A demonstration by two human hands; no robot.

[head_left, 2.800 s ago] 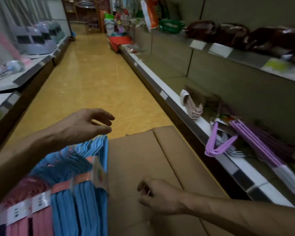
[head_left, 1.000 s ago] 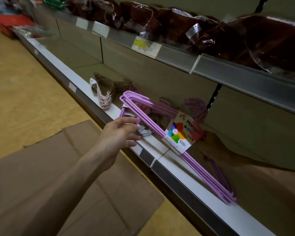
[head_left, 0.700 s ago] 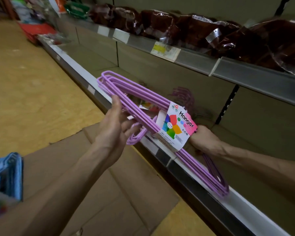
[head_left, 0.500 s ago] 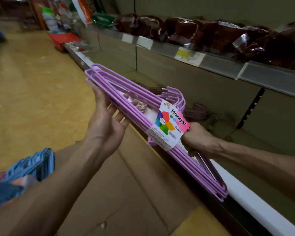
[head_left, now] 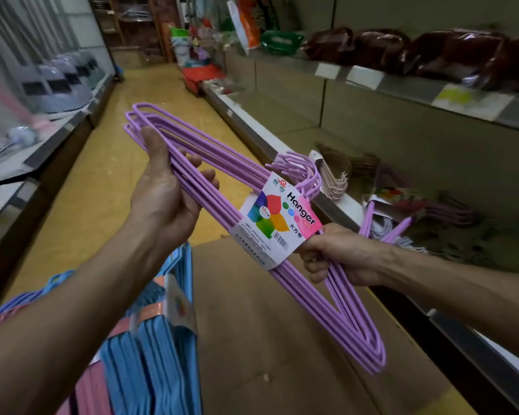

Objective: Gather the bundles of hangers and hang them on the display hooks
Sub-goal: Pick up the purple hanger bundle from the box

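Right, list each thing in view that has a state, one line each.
Purple hanger bundle: lifted, held by both hands, label band intact.
Left hand: grips the bundle's far end.
Right hand: grips beside the label.
Blue hanger bundles: lying below, banded.
Pink hangers: lying on the lower shelf.

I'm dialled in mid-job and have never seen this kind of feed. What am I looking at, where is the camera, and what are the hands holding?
There is no machine here: a person works with bare hands, and the single picture comes from a wide-angle camera on their head, looking forward and down a shop aisle. The left hand cradles one end of a bundle of purple wire hangers, and the right hand has its grip just past the bundle's colourful paper label. Below lie flattened brown cardboard and bundles of blue plastic hangers. On the low white-edged shelf at right more hanger bundles sit.
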